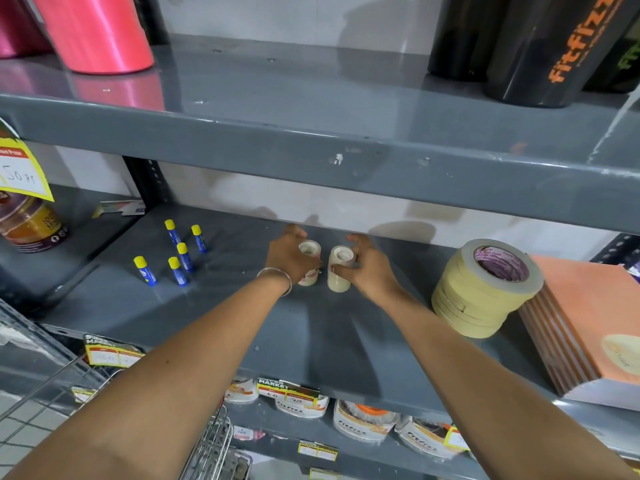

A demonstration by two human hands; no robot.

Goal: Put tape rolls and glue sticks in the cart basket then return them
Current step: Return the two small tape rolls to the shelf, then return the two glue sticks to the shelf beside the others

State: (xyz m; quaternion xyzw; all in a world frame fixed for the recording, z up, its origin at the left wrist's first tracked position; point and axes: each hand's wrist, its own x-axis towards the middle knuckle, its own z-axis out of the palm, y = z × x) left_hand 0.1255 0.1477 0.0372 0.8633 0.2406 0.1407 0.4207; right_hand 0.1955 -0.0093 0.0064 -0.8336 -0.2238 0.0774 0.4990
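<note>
Two small stacks of clear tape rolls stand on the grey middle shelf (325, 337). My left hand (289, 254) is wrapped around the left stack (309, 249), which has a red label low down. My right hand (367, 265) grips the right stack (341, 259) from its right side. Both stacks rest upright on the shelf, almost touching each other. Several blue glue sticks with yellow caps (180, 254) stand upright in a loose group to the left, apart from my hands. A wire cart basket (207, 448) shows at the lower left.
A tall stack of wide beige masking tape (485, 289) and a pile of orange notebooks (585, 323) sit to the right. A jar (27, 223) stands at far left. The upper shelf edge (311, 147) overhangs closely. Packaged goods fill the lower shelf.
</note>
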